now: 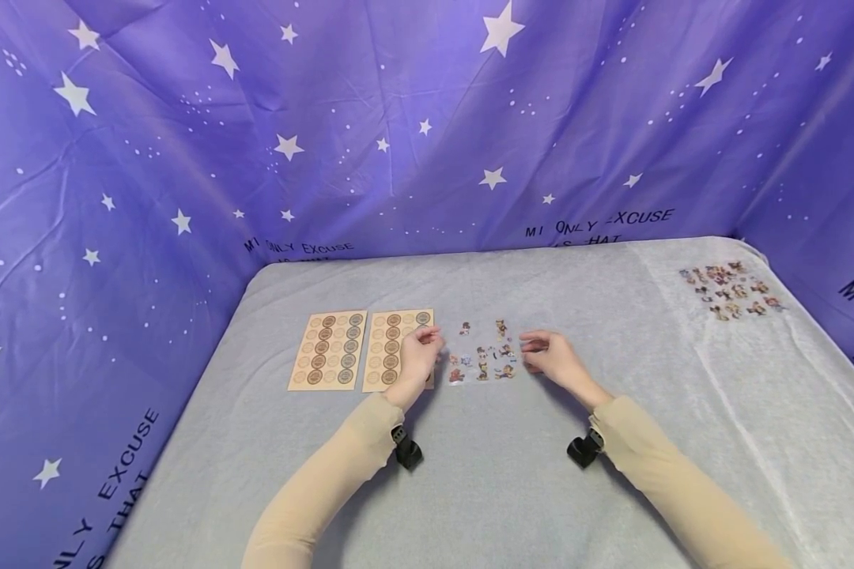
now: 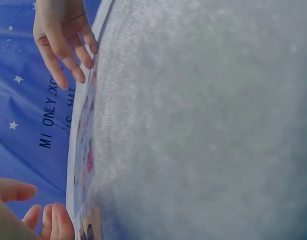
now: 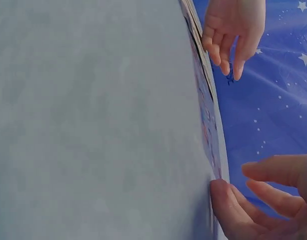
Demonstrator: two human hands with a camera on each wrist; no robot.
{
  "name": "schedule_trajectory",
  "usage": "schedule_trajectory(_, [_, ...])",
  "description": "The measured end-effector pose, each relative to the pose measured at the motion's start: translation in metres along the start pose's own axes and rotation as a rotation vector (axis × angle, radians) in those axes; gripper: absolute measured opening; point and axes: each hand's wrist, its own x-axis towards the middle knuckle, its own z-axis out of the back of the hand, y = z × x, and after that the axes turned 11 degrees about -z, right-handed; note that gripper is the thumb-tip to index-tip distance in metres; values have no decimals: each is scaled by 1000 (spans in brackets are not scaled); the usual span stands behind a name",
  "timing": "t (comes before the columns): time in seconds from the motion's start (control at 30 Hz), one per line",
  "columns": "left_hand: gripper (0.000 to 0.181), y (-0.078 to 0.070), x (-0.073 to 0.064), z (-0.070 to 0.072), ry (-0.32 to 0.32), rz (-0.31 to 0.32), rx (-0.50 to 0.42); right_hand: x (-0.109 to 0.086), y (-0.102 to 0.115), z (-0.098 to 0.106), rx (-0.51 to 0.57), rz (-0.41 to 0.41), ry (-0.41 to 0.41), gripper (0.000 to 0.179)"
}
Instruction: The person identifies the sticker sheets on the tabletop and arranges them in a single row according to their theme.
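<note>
A clear sheet of small cartoon stickers [image 1: 482, 365] lies flat on the table between the two hands. My left hand [image 1: 417, 357] is at its left side, overlapping the right part of a tan sheet of round stickers [image 1: 393, 334] in the head view. Over in the left wrist view, that hand's thumb and fingers [image 2: 56, 222] stand apart with nothing between them. Just off the clear sheet's right side is my right hand [image 1: 551, 359], fingers loosely bent. In the right wrist view its lowest fingertip [image 3: 220, 190] is right at the sheet's near end.
Another tan sheet of round stickers [image 1: 327, 350] lies left of the first. At the table's far right is a second clear sheet of cartoon stickers [image 1: 733, 292]. Grey cloth covers the table [image 1: 498, 490], and a purple starry curtain [image 1: 427, 174] hangs behind and beside it.
</note>
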Motion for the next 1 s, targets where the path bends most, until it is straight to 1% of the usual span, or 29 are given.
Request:
schedule_trajectory(0.03, [19, 0, 1, -1, 4, 15, -8, -1, 0, 3, -4, 6, 5, 35])
schedule_trajectory(0.07, [21, -19, -2, -1, 16, 47, -2, -2, -1, 6, -13, 12, 18, 36])
schedule_trajectory(0.13, [27, -52, -8, -1, 43, 140, 29, -4, -1, 12, -24, 21, 40, 36])
schedule_trajectory(0.17, [30, -61, -10, -1, 55, 145, 28, -6, -2, 16, -29, 25, 51, 36])
schedule_trajectory(0.23, [32, -74, -13, -2, 80, 166, 32, -8, -2, 23, -40, 40, 65, 35])
schedule_trajectory(0.3, [31, -75, -13, -3, 104, 151, 18, -10, -3, 30, -49, 51, 65, 35])
schedule_trajectory(0.33, [30, -74, -13, -2, 117, 115, 11, -11, -4, 34, -56, 57, 59, 34])
schedule_trajectory(0.37, [28, -60, -10, -3, 134, 60, -19, -11, -5, 37, -60, 59, 53, 34])
schedule_trajectory(0.43, [27, -51, -6, -6, 161, 58, -23, -12, -7, 44, -69, 66, 40, 34])
schedule_trajectory(0.47, [27, -49, -5, -7, 177, 53, -23, -13, -8, 48, -73, 66, 34, 34])
schedule_trajectory(0.53, [29, -55, -5, -9, 206, 69, -12, -14, -11, 55, -83, 71, 20, 34])
schedule_trajectory(0.57, [30, -56, -4, -11, 218, 87, -8, -14, -12, 58, -86, 73, 15, 34])
schedule_trajectory(0.6, [32, -72, -8, -11, 225, 126, 21, -15, -14, 62, -87, 77, 11, 34])
schedule_trajectory(0.63, [32, -77, -9, -13, 237, 126, 32, -16, -15, 66, -89, 81, 6, 34])
schedule_trajectory(0.67, [32, -89, -11, -13, 251, 121, 26, -17, -15, 70, -90, 83, 2, 34])
schedule_trajectory(0.7, [33, -97, -13, -13, 264, 124, 25, -18, -16, 74, -93, 86, -2, 34])
schedule_trajectory(0.77, [32, -109, -14, -15, 294, 126, 13, -20, -17, 82, -110, 93, -10, 35])
schedule_trajectory(0.87, [31, -118, -15, -19, 329, 114, 14, -23, -19, 94, -143, 96, -22, 35])
schedule_trajectory(0.93, [32, -116, -13, -23, 349, 109, 7, -25, -19, 102, -173, 101, -36, 35])
schedule_trajectory(1.0, [33, -110, -12, -29, 363, 92, 7, -27, -20, 110, -195, 102, -47, 36])
